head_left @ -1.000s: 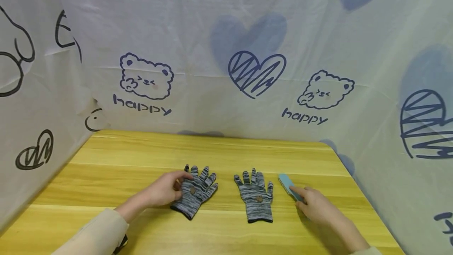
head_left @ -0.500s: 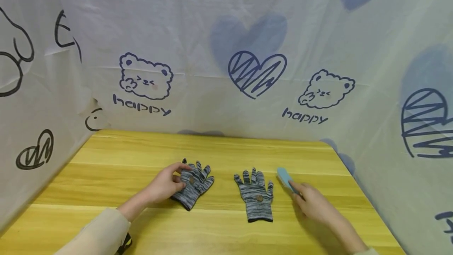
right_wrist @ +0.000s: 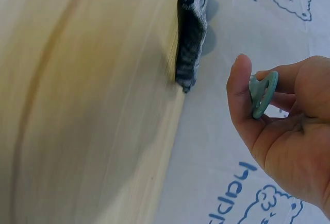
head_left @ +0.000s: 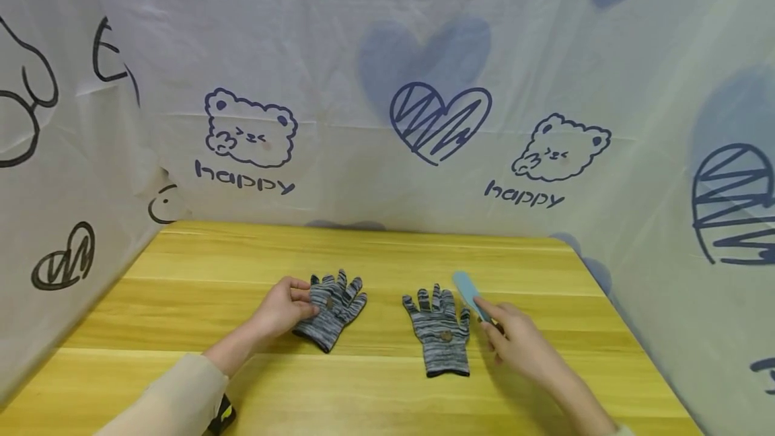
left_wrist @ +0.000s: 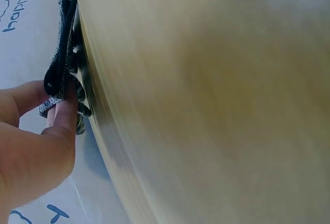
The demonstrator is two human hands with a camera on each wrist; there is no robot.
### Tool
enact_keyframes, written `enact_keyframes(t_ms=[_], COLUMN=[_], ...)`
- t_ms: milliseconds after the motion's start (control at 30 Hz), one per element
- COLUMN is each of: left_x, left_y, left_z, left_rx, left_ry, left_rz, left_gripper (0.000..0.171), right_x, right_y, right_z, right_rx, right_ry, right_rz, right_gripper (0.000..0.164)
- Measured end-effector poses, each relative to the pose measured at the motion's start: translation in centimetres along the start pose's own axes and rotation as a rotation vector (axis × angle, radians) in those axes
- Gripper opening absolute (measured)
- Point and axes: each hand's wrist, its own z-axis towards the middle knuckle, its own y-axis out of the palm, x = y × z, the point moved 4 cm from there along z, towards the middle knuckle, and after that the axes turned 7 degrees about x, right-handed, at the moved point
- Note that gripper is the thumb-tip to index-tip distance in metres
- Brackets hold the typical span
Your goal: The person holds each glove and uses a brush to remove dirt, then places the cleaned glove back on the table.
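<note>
Left hand: the left hand [head_left: 283, 307] pinches the left glove [head_left: 333, 318] at its outer side, thumb and fingers closed on the knit; the left wrist view shows the fabric caught between them.
Left glove: grey-and-black striped, its fingers fanned toward the far side of the table [head_left: 363, 402] and leaning a little to the right, its dark-edged cuff toward the person; a small brown spot [head_left: 329, 302] sits near its middle.
Right hand: the right hand [head_left: 511, 340] grips the handle of a light-blue brush [head_left: 466, 286], fingers curled round it; the right wrist view shows the handle's end, with a hole through it, held between thumb and fingers.
Brush: just beside the right glove's outermost finger, on the right, its head angled up and left toward the far edge; I cannot tell whether that head touches the glove or the table.
Right glove: the right glove [head_left: 445, 355] lies on the table between the left glove and the brush, fingers away from the person, with its own brown patch [head_left: 446, 336].
Sleeve: a pale sleeve [head_left: 172, 399] covers the left forearm, a dark object [head_left: 223, 417] partly showing at its cuff.
Backdrop: whitish cloth [head_left: 339, 52] rises behind the table, printed with bears, hearts and "happy".
</note>
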Motion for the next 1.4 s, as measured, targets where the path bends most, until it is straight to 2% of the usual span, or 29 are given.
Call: enact_keyframes(t_ms=[200, 333, 567, 700, 767, 833, 967, 1133, 1233, 1400], left_x=[-0.4, -0.5, -0.6, -1.0, -1.2, -1.4, -1.3, -0.3, 0.5, 1.6], left_y=[-0.3, -0.6, -0.7, -0.6, -0.5, -0.4, -0.3, -0.1, 0.1, 0.5], left_z=[0.2, 0.3, 0.3, 0.3, 0.4, 0.4, 0.6, 1.0, 1.1, 1.0], left_rx=[0.033, 0.032, -0.032, -0.082, -0.101, -0.111, -0.116, -0.142, -0.145, -0.106], left_ry=[-0.032, -0.037, -0.051, -0.093, -0.123, -0.150, -0.180, -0.181, -0.157, -0.128], left_rz=[0.055, 0.083, 0.084, -0.001, -0.080, -0.150, -0.222, -0.304, -0.362, -0.438], left_gripper=[0.048, 0.047, 0.051, 0.055, 0.055, 0.055, 0.060, 0.068, 0.062, 0.057], right_x=[-1.2, -2.2, -3.9, -4.8, -5.2, -5.5, -5.8, -6.1, -6.4, -7.0], right_y=[1.0, 1.8, 3.3, 4.2, 4.6, 4.9, 5.6, 6.3, 6.5, 6.7], right_z=[0.1, 0.0, 0.1, 0.4, 0.5, 0.7, 1.0, 1.5, 1.8, 2.4], right_rx=[-0.022, -0.046, -0.060, -0.070, -0.072, -0.077, -0.070, -0.043, -0.009, 0.083], right_ry=[-0.073, -0.085, -0.117, -0.158, -0.176, -0.187, -0.201, -0.235, -0.266, -0.309], right_rz=[0.049, 0.093, 0.145, 0.142, 0.136, 0.139, 0.139, 0.135, 0.135, 0.127], right_gripper=[0.052, 0.052, 0.052, 0.052, 0.051, 0.051, 0.051, 0.051, 0.051, 0.051])
